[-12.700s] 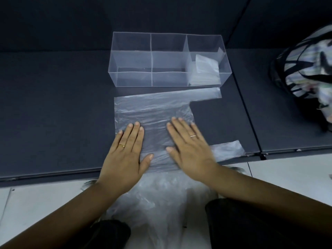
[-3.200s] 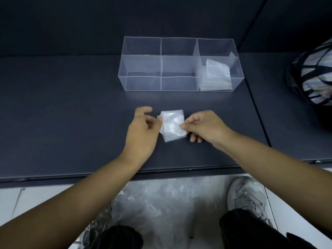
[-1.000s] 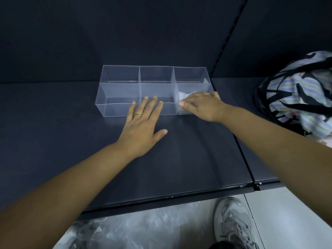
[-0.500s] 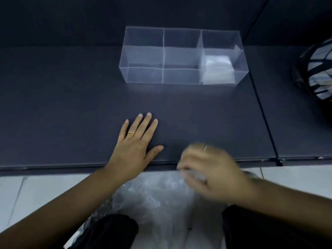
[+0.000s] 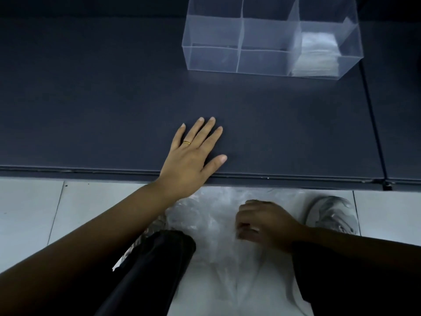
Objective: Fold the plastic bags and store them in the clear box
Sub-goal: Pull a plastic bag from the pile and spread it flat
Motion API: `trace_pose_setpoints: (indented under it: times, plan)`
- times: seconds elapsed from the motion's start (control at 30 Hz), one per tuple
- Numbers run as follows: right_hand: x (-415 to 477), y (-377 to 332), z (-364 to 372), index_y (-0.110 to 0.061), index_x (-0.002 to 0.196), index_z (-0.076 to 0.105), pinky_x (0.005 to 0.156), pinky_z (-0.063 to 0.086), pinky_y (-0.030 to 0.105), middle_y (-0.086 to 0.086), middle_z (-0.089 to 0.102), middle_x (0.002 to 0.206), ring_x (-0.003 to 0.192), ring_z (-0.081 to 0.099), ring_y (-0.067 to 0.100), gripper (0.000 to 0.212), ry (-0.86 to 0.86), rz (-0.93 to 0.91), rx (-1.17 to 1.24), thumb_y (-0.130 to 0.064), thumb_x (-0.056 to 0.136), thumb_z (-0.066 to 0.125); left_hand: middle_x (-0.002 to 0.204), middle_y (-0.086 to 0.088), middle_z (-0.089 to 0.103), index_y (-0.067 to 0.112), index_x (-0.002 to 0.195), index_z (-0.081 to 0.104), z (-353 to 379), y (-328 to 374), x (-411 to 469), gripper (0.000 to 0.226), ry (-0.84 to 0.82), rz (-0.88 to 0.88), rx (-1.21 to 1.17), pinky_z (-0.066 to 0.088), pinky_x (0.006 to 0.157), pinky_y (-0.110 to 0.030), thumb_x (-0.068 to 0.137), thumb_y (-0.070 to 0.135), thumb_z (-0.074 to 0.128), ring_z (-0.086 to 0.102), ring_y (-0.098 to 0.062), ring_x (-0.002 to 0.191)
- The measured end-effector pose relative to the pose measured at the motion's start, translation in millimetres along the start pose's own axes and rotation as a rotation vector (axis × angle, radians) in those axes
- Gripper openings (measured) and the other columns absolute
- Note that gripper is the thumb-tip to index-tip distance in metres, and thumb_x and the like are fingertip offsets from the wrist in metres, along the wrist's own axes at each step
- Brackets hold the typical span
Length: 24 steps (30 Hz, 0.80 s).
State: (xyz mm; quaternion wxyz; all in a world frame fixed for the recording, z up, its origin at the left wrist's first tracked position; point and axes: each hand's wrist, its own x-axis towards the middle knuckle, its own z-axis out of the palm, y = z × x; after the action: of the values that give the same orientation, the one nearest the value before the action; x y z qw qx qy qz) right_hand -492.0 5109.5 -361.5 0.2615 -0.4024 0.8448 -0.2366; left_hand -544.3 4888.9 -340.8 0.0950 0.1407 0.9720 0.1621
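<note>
From the head camera, the left hand (image 5: 191,156) lies flat with fingers spread on the dark grey tabletop (image 5: 91,99), near its front edge. The right hand (image 5: 264,224) is down on the heap of loose clear plastic bags (image 5: 209,215) on the pale tiled floor (image 5: 29,213). Its fingers are curled, but whether they grip a bag cannot be told. The clear plastic divided box (image 5: 211,58) stands at the tabletop's far side, with a stack of folded white bags (image 5: 319,53) in its right compartment.

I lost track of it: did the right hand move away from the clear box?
Yes. The right hand came back toward the person, past the table edge, down to the loose plastic bags.
</note>
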Motion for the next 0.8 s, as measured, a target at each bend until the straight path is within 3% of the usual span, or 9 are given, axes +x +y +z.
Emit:
trace_pose_setpoints:
  times: [0.13,0.2,0.27,0.37,0.47,0.53,0.63,0.73,0.8]
  plan:
    - [-2.6,-16.1,-64.6,-0.021,0.062,0.059,0.057,0.039,0.018,-0.009,0.053,0.062,0.058,0.05,0.003,0.026,0.33,0.058,0.311,-0.038,0.081,0.069,0.155,0.018,0.023,0.035,0.138,0.046,-28.2,-4.5,4.8,0.059,-0.138,-0.125,-0.572,-0.009,0.116,-0.022,0.095,0.059,0.012,0.003,0.008,0.142]
    - [-1.7,-16.8,-91.2,-0.028,0.057,0.046,0.051,0.031,0.014,-0.01,0.041,0.054,0.051,0.037,-0.002,0.037,0.455,0.114,0.393,-0.042,0.087,0.064,0.148,0.025,0.035,0.047,0.129,0.053,-43.0,-7.3,3.9,0.063,-0.201,-0.191,-0.749,-0.002,0.119,-0.027,0.089,0.066,0.008,0.012,0.012,0.139]
    - [-0.3,-12.9,-108.9,-0.03,0.053,0.04,0.048,0.027,0.013,-0.008,0.033,0.049,0.046,0.031,-0.001,0.045,0.512,0.158,0.46,-0.041,0.093,0.056,0.138,0.026,0.049,0.046,0.126,0.057,-55.0,-8.3,4.5,0.074,-0.274,-0.208,-0.908,0.006,0.119,-0.035,0.085,0.076,0.003,0.029,0.011,0.135]
    - [2.9,-3.0,-123.5,-0.021,0.052,0.033,0.046,0.025,0.013,-0.007,0.027,0.047,0.042,0.028,0.002,0.047,0.541,0.231,0.492,-0.039,0.09,0.053,0.133,0.01,0.059,0.03,0.133,0.056,-66.8,-2.8,10.8,0.09,-0.425,-0.157,-1.161,0.018,0.117,-0.042,0.08,0.082,0.004,0.046,-0.006,0.131]
    - [2.3,5.5,-127.5,-0.015,0.051,0.034,0.046,0.025,0.011,-0.009,0.027,0.046,0.042,0.027,0.003,0.049,0.491,0.262,0.522,-0.042,0.087,0.056,0.131,0.004,0.061,0.031,0.131,0.056,-71.4,10.4,13.4,0.067,-0.535,-0.061,-1.216,0.042,0.106,-0.032,0.082,0.075,0.042,0.055,-0.014,0.123]
    - [-2.2,10.2,-131.1,-0.01,0.053,0.044,0.045,0.028,0.011,-0.009,0.031,0.046,0.043,0.028,0.003,0.049,0.48,0.295,0.593,-0.045,0.083,0.059,0.119,0.0,0.068,0.025,0.122,0.063,-69.0,19.8,11.8,0.045,-0.579,-0.04,-1.138,0.051,0.092,-0.026,0.082,0.046,0.07,0.064,-0.016,0.111]
    - [-9.7,20.5,-142.6,-0.01,0.062,0.062,0.048,0.034,0.016,0.002,0.044,0.053,0.049,0.036,0.014,0.044,0.562,0.377,0.674,-0.051,0.078,0.063,0.086,-0.005,0.075,0.014,0.089,0.074,-62.0,22.2,12.7,0.028,-0.379,-0.162,-1.021,0.054,0.073,-0.02,0.072,0.035,0.077,0.071,-0.016,0.08]
    - [-14.1,37.3,-156.3,-0.006,0.066,0.062,0.052,0.041,0.014,0.009,0.052,0.063,0.059,0.042,0.018,0.046,0.679,0.529,0.684,-0.05,0.079,0.065,0.085,-0.005,0.076,0.02,0.085,0.077,-60.7,10.3,16.9,0.034,-0.217,-0.341,-1.082,0.055,0.066,-0.021,0.064,0.046,0.075,0.072,-0.015,0.076]
    - [-15.6,46.5,-162.7,-0.013,0.074,0.063,0.059,0.043,0.011,0.001,0.062,0.074,0.065,0.053,0.012,0.031,0.768,0.634,0.473,-0.042,0.085,0.066,0.085,-0.005,0.076,0.022,0.085,0.077,-57.8,4.0,18.9,0.034,-0.144,-0.441,-1.147,0.053,0.06,-0.022,0.063,0.047,0.075,0.072,-0.015,0.072]
